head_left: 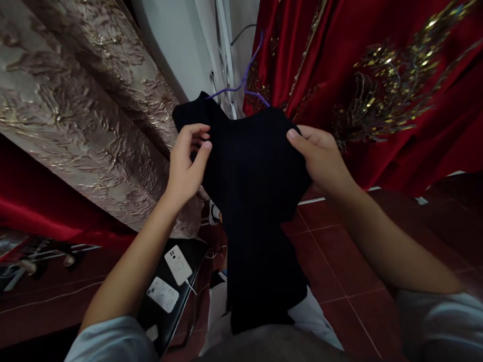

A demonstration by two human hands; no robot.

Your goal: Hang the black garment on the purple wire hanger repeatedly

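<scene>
A black shirt (257, 164) hangs in front of me on a thin purple hanger (245, 78), its lower part reaching down to my legs. My right hand (317, 152) pinches the cloth at the shirt's right shoulder, thumb on top and the other fingers partly behind the fabric. At the left shoulder, my left hand (189, 161) is against the shirt with curved fingers and the thumb apart from them, and no cloth shows between them. What the hanger's hook rests on cannot be made out.
Beige embossed curtain fabric (104, 101) hangs on the left, and red cloth with gold sequins (388, 86) on the right. White metal poles (223, 49) stand behind the hanger. Two phones, a white one (178, 265) with a cable and a pale one (163, 294), lie on a black bench (186, 296).
</scene>
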